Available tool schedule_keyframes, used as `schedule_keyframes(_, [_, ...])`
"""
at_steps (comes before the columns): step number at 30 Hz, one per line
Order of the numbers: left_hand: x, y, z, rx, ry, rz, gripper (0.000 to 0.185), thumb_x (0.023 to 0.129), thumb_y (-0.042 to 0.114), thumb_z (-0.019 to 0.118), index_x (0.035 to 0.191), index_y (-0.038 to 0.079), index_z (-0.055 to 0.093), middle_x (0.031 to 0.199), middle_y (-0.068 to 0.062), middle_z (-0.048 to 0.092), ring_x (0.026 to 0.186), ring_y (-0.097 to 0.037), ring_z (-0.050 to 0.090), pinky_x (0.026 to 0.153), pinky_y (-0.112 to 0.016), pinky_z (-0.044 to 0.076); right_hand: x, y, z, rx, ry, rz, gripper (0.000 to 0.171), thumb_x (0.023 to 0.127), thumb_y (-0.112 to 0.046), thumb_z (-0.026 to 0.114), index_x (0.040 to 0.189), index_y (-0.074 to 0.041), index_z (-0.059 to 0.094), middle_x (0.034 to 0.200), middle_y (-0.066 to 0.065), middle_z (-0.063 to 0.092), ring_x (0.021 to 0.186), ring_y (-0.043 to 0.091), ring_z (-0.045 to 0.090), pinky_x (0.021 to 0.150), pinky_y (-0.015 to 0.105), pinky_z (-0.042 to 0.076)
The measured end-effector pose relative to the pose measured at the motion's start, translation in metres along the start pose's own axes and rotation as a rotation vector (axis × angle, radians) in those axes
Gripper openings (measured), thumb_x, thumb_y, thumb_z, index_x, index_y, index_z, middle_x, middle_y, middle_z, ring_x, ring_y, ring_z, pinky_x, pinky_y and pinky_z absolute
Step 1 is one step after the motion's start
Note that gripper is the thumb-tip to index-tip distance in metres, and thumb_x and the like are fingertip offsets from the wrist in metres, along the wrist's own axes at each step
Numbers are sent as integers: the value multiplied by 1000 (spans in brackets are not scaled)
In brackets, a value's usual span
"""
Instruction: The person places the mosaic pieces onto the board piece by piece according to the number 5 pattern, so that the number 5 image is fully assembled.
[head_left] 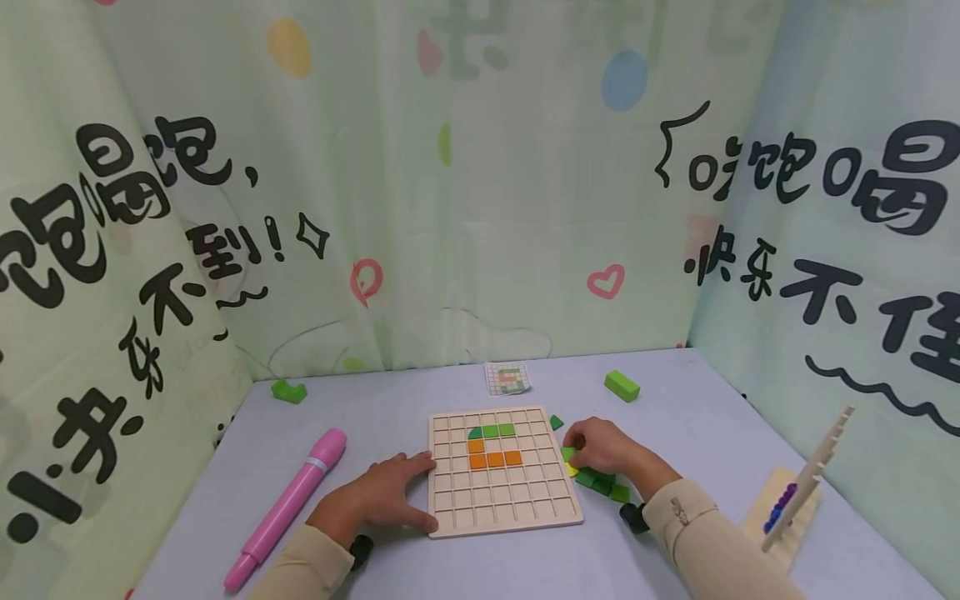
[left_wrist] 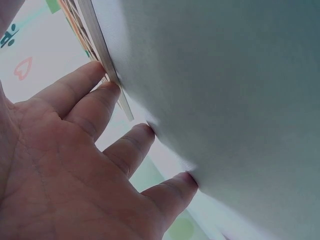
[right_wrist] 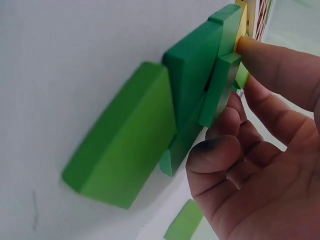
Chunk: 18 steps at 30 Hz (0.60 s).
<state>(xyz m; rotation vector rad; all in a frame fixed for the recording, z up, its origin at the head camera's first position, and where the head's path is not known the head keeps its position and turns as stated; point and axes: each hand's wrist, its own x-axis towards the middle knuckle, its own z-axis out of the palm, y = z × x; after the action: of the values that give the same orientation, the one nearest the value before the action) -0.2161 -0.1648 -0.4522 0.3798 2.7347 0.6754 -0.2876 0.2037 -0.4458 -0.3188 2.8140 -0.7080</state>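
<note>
A square wooden grid board point(head_left: 506, 508) lies flat on the table, with a dark green curved tile point(head_left: 476, 433), light green squares point(head_left: 498, 431) and several orange squares point(head_left: 495, 460) set in its cells. My left hand point(head_left: 382, 493) is spread along the board's left side, its fingertips point(left_wrist: 111, 90) at the wooden edge. Beside the right edge, my right hand point(head_left: 600, 446) pinches a light green tile point(right_wrist: 242, 76) between thumb and index finger. The thumb is right at a yellow tile point(right_wrist: 241, 25). Under that hand lies a cluster of green tiles point(right_wrist: 195, 65).
Behind the board lies a printed pattern card point(head_left: 507, 379). Green blocks point(head_left: 622, 386) sit at the back right, others point(head_left: 288, 391) at the back left. A pink tube point(head_left: 288, 508) lies left, a wooden stand with beads point(head_left: 787, 508) right. A small dark green tile point(head_left: 556, 422) touches the board's right side.
</note>
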Motion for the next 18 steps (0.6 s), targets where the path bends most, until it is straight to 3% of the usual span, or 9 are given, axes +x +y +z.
schedule_keyframes(7, [0, -1, 0, 1, 5, 19, 92, 73, 48, 90, 151, 19, 53, 164, 1, 44, 153, -44, 32, 117, -68, 32, 0, 1, 3, 56, 45, -3, 15, 88, -2, 74, 97, -8, 65, 91, 3, 61, 84, 19, 55, 73, 33, 50])
schedule_keyframes(18, [1, -1, 0, 3, -5, 5, 92, 73, 49, 90, 152, 20, 53, 164, 2, 44, 153, -44, 32, 118, -68, 31, 3, 7, -1, 145, 55, 27, 8, 93, -6, 69, 101, -7, 69, 93, 4, 63, 85, 18, 56, 74, 31, 49])
